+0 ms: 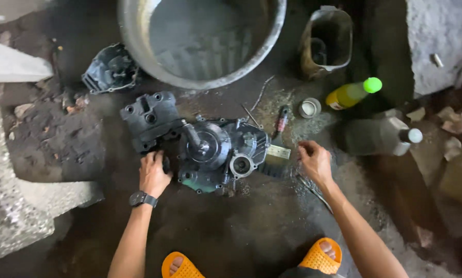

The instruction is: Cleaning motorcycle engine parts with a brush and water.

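A dark, oily engine crankcase cover (218, 154) lies on the stained floor in front of me. My left hand (152, 172), with a black wristwatch, rests on the floor at the cover's left edge, fingers touching it. My right hand (314, 160) hovers just right of a paintbrush (276, 146) that lies beside the cover, fingers loosely curled and holding nothing that I can see. A second black engine part (148, 118) sits at the cover's upper left.
A large metal basin (138, 46) stands at the top. Near it lie another dark cover (110, 69), a cut-open can (326, 41), a small round cap (310, 108), a yellow bottle with green cap (352, 93) and a grey bottle (383, 136). Concrete blocks (14, 216) border the left.
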